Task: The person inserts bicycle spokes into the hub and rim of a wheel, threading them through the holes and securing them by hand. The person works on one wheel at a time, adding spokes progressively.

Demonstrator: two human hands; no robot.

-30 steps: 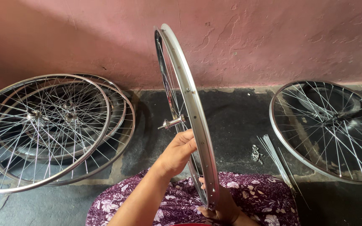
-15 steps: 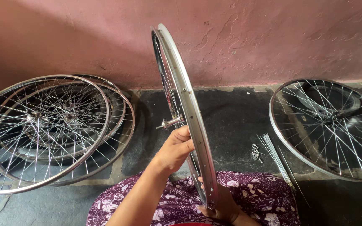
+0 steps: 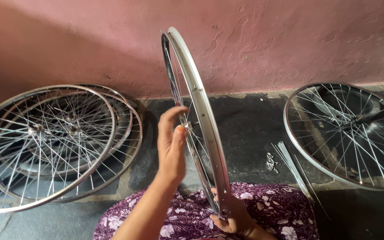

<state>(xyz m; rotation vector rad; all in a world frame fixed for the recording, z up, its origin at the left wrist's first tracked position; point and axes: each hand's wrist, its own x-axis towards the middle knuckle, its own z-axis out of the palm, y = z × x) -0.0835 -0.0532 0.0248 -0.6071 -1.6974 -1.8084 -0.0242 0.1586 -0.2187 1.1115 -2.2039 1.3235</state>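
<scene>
The pink wall [image 3: 290, 40] stood behind everything. At my left, a stack of spoked wheels [image 3: 50, 142] lay on the dark floor [image 3: 254, 129], and 1 more wheel [image 3: 347, 133] lay at my right. Between them I held a silver rim [image 3: 201, 115] upright on my flowered lap [image 3: 272, 209]. My right hand [image 3: 234, 218] was closed around its lower edge. My left hand [image 3: 172, 142] was half open, fingertips touching the hub [image 3: 187, 126]. Loose spokes [image 3: 292, 164] and small nipples [image 3: 270, 162] lay near.
</scene>
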